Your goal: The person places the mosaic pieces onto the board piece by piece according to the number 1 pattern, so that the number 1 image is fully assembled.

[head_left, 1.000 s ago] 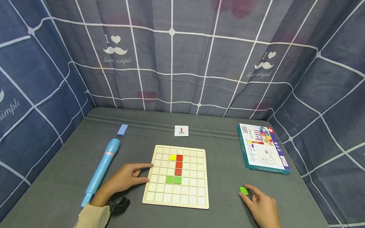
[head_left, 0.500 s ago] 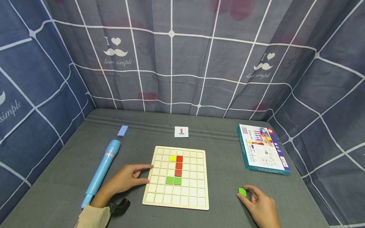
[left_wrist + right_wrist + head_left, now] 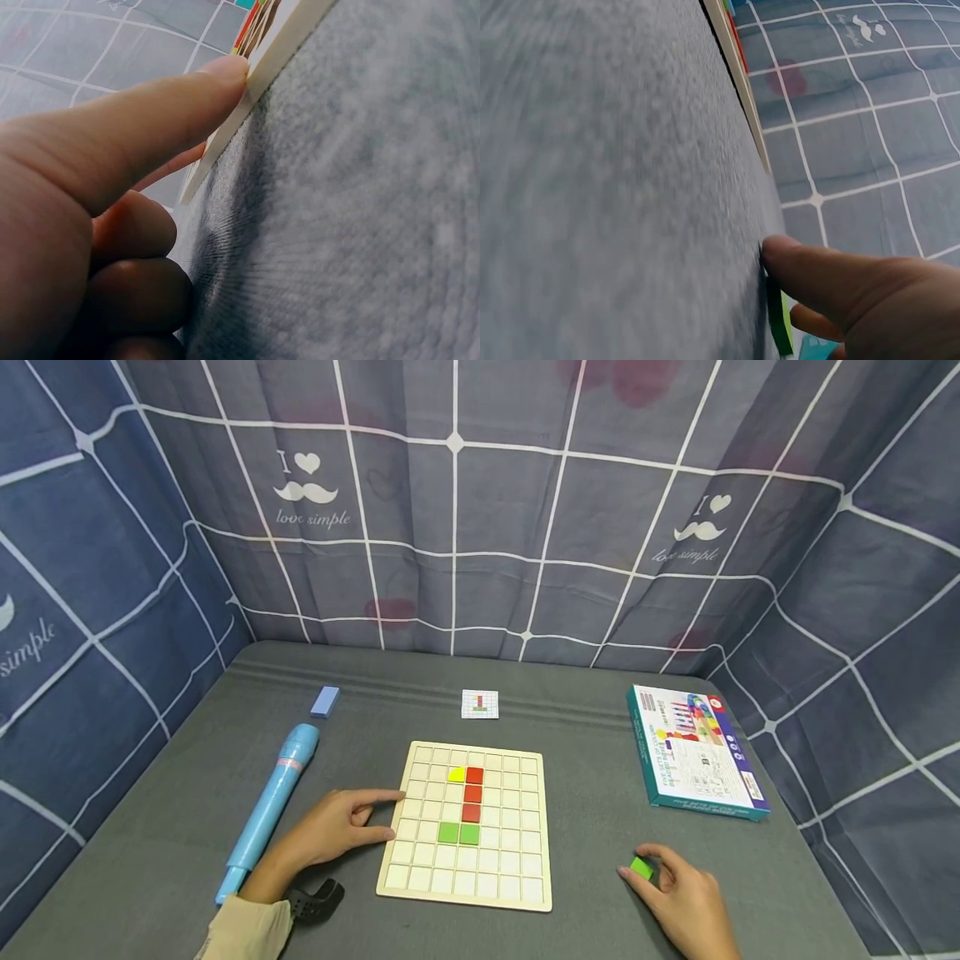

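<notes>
Right hand (image 3: 686,902) pinches a green tile (image 3: 641,867) on the worktop (image 3: 592,827), right of the wooden grid board (image 3: 467,825). Left hand (image 3: 333,827) — fingers extended — braces the board's left edge. The thin tile could slip from the fingertips — or the board shift if nudged.

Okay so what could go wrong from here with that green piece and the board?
The right hand pinches the green tile only by its edges at the fingertips, so it could slip onto the grey mat. The left hand merely touches the wooden board at its edge, so a nudge might shift the board and its loose tiles.
</notes>
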{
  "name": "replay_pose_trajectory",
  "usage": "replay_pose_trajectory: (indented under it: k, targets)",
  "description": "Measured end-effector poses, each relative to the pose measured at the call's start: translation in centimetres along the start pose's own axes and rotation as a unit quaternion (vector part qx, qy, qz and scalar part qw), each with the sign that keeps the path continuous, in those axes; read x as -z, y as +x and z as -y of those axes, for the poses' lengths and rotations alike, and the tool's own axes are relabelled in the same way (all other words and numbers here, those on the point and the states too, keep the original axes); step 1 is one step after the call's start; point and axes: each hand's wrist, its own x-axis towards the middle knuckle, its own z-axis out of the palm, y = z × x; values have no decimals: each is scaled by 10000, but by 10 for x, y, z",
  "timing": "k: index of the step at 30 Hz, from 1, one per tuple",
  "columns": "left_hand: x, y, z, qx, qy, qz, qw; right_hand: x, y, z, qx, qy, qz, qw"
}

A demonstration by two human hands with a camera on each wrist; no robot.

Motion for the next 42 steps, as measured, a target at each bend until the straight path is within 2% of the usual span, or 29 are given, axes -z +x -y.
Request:
replay_pose_trajectory:
  k: [7,12,25,30,38,42]
  targets:
    - [2,0,-2,19,-13,7,10000,6,-7,-5,-202,-98,97,9997]
    - [3,0,-2,66,-7,18,10000,6,-7,-4,-133,-114,5,9998]
    - [1,-1,-2,53,-22,28,10000,-3,1,9,587,1,-410,9974]
    - [1,0,-2,85,-68,40,9999,-7,5,18,846,171,-412,9954]
    - [1,0,-3,73,-103,29,9999,-16,9,29,1645,504,-520,9837]
    - [2,0,-3,71,-127,30,9999,-19,11,34,1765,604,-479,9813]
